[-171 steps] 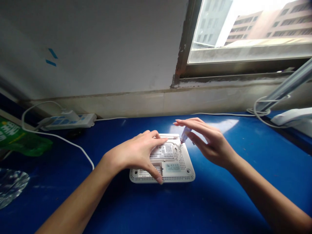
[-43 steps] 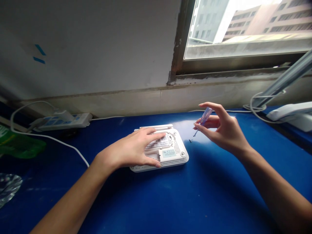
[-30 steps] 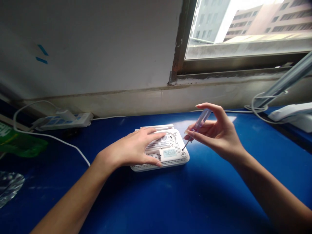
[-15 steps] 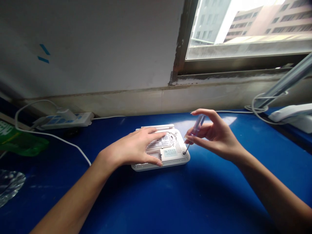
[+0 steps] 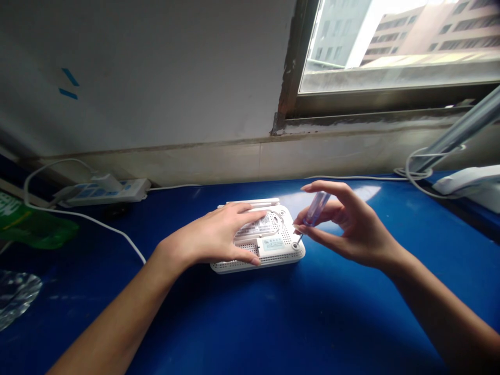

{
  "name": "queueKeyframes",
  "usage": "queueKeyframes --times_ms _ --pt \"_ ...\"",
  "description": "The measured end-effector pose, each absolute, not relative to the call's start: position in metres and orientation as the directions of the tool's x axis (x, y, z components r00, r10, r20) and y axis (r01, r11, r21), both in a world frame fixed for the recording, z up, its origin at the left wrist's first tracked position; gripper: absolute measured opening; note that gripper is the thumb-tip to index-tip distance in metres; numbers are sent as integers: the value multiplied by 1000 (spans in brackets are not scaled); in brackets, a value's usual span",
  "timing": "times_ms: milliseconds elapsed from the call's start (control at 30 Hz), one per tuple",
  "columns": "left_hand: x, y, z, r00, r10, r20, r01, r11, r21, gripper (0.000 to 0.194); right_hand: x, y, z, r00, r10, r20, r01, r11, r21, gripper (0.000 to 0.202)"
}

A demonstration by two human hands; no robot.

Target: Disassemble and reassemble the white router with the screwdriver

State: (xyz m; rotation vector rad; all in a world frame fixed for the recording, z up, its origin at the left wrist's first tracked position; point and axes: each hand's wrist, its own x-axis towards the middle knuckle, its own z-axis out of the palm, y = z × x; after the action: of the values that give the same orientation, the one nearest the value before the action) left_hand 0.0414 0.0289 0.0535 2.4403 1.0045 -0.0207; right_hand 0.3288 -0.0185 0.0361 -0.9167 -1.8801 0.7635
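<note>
A white router lies on the blue tabletop, its vented, labelled underside facing up. My left hand rests flat across its left half, fingers spread and thumb near the front edge, covering part of the label. In my right hand is a small screwdriver with a clear, purplish handle, pinched between thumb and fingers. It leans to the right, with its thin shaft running down to the round screw hole at the router's front right corner. The tip is too small to make out.
At the back left a white power strip has a plug in it, its white cable looping forward. A green bottle and a clear crinkled plastic object are at the left. A metal lamp pole stands back right, below the window.
My right hand and the screwdriver handle have dropped a little, and the handle leans more to the right. Less of the shaft shows. My left hand and the router stay put.
</note>
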Motion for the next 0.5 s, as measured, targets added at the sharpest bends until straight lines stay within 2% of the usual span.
queueKeyframes --times_ms 133,500 --pt "41 30 52 732 657 -184 657 -606 449 96 328 -19 35 -384 820 426 338 553 -761 58" --pt "40 29 51 728 657 -196 664 -604 441 97 326 -19 21 -431 729 532 503 684 -529 55"
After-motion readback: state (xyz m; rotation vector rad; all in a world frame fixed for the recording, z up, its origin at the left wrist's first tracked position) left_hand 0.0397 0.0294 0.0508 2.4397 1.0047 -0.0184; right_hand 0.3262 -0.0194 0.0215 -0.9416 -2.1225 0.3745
